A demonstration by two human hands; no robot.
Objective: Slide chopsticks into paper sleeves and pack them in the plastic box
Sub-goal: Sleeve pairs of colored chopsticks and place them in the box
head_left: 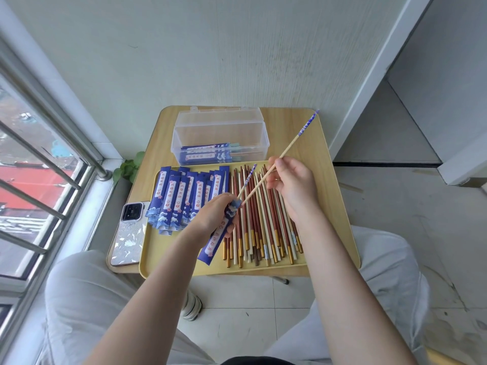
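The left hand grips a blue paper sleeve at its mouth; the right hand pinches a blue-tipped chopstick mid-shaft, tip at that mouth, over the yellow tray; its mate is partly in; the sleeve looks flimsy, the sticks stiff, light; the plastic box sits behind the tray.

We see the box open at the top, reachable from above. Between it and our hands lie sleeves and loose chopsticks, filling the tray. A phone takes the tabletop's left edge; a wall stands just behind the box.
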